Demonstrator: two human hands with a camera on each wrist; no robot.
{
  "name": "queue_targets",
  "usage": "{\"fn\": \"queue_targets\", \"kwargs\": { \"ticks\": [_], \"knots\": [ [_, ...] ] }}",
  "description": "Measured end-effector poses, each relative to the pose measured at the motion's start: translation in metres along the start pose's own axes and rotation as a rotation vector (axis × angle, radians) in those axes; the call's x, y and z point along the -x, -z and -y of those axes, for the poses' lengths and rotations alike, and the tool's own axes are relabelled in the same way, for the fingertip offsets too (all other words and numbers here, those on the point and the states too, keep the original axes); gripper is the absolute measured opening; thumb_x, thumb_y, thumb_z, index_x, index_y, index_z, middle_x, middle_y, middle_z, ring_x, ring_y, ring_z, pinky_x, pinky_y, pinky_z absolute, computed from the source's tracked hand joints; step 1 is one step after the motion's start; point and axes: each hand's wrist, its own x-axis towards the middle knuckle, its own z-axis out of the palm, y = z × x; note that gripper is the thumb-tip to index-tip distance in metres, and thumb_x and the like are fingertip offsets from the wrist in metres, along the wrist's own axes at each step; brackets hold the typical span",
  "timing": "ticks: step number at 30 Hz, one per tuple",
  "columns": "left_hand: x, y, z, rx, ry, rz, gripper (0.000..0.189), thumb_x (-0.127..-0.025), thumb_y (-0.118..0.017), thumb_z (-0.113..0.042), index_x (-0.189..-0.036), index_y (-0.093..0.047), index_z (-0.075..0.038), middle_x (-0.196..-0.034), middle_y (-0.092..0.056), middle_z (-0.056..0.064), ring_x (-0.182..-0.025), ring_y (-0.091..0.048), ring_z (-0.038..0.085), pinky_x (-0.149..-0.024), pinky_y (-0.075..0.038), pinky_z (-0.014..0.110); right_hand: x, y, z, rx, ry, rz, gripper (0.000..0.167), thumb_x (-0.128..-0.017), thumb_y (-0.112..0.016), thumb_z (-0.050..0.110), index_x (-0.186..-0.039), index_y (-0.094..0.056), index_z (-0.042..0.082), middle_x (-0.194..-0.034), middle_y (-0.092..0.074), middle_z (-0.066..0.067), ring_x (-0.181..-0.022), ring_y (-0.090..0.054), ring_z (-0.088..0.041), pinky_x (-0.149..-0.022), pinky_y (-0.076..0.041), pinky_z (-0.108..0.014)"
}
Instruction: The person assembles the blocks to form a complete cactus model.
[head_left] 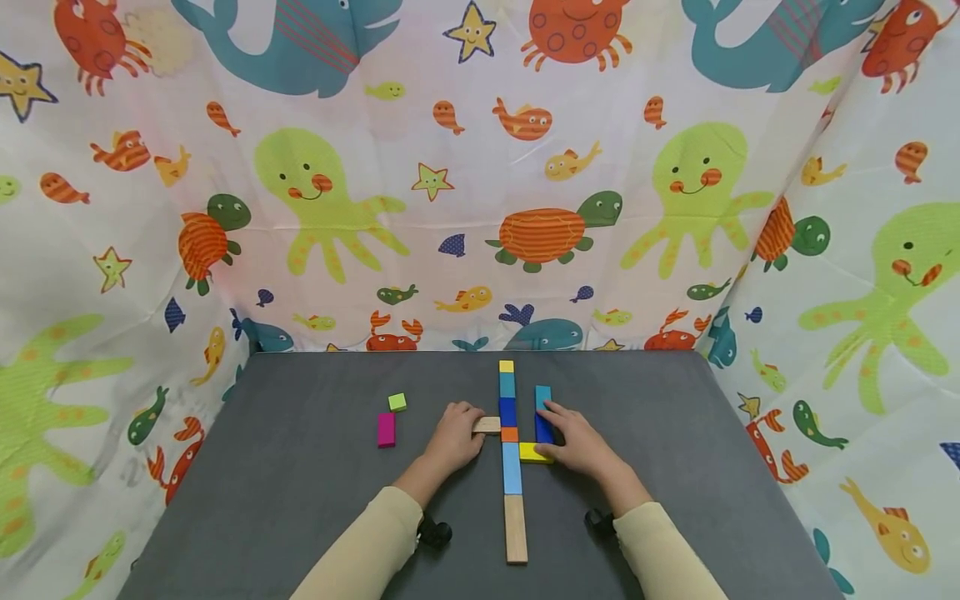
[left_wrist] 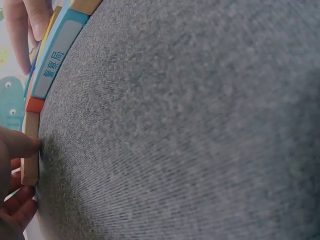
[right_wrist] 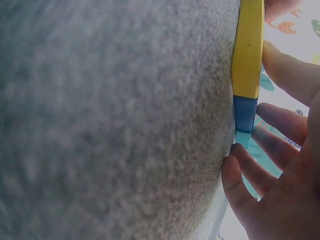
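Note:
A row of blocks runs away from the person: a plain wooden block (head_left: pixel 516 529), a light blue block (head_left: pixel 512 468), a small orange block (head_left: pixel 509 434), a dark blue block (head_left: pixel 507 412), a blue block (head_left: pixel 507 385) and a small yellow block (head_left: pixel 507 367) at the far end. My left hand (head_left: pixel 454 435) pinches a short wooden block (left_wrist: pixel 31 150) whose end meets the row at the orange block. On the other side, a long yellow block (right_wrist: pixel 248 50) sticks out from the row. My right hand (head_left: pixel 576 440) has its thumb on that block and its extended fingers beside a two-tone blue piece (head_left: pixel 543 398).
Left of the row lie a magenta block (head_left: pixel 386 431) and a small green block (head_left: pixel 397 402). Everything lies on a grey cloth-covered table (head_left: pixel 300 467). A white curtain (head_left: pixel 465 283) printed with sea animals hangs behind and at both sides.

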Motion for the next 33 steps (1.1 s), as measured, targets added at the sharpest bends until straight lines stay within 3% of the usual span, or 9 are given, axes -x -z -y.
{"fn": "queue_targets", "kwargs": {
  "ticks": [7,10,17,25,33],
  "knots": [
    [0.008,0.003,0.002,0.043,0.004,0.017,0.054,-0.095,-0.079,-0.013,-0.145,-0.062,-0.004,-0.143,-0.062,0.016,-0.134,-0.054,0.036,-0.114,-0.046,0.054,-0.001,0.0,0.001,0.005,0.003,0.0,0.074,-0.097,-0.078,0.041,-0.159,-0.05,0.012,-0.171,-0.036,-0.013,-0.154,-0.035,-0.045,-0.117,-0.037,-0.067],
    [0.013,0.007,0.006,0.074,-0.007,0.008,0.055,-0.094,-0.08,-0.014,-0.145,-0.062,-0.005,-0.143,-0.062,0.016,-0.134,-0.053,0.037,-0.114,-0.045,0.057,0.0,0.0,0.001,0.006,0.01,0.002,0.074,-0.097,-0.078,0.041,-0.159,-0.05,0.011,-0.171,-0.037,-0.014,-0.153,-0.036,-0.045,-0.118,-0.037,-0.067],
    [0.018,0.021,0.016,0.045,-0.05,-0.076,0.053,-0.092,-0.081,-0.014,-0.141,-0.065,-0.006,-0.138,-0.064,0.015,-0.133,-0.054,0.038,-0.112,-0.043,0.062,0.002,0.0,0.0,-0.003,0.013,0.007,0.074,-0.097,-0.078,0.039,-0.159,-0.05,0.01,-0.171,-0.036,-0.015,-0.153,-0.035,-0.046,-0.118,-0.036,-0.067],
    [0.023,0.03,0.025,0.078,-0.048,-0.079,0.051,-0.09,-0.079,-0.01,-0.139,-0.067,-0.007,-0.138,-0.064,0.014,-0.134,-0.052,0.039,-0.112,-0.041,0.063,0.003,0.0,-0.002,0.008,-0.003,0.007,0.074,-0.097,-0.078,0.04,-0.159,-0.05,0.011,-0.171,-0.036,-0.014,-0.153,-0.036,-0.046,-0.117,-0.038,-0.067],
    [0.039,0.047,0.056,0.051,0.006,-0.15,0.053,-0.088,-0.079,-0.015,-0.139,-0.068,-0.01,-0.138,-0.064,0.012,-0.133,-0.052,0.038,-0.11,-0.041,0.063,0.0,0.0,-0.001,-0.001,0.015,0.005,0.074,-0.097,-0.078,0.039,-0.159,-0.05,0.01,-0.171,-0.036,-0.014,-0.153,-0.035,-0.046,-0.118,-0.037,-0.067]
  ]
}}
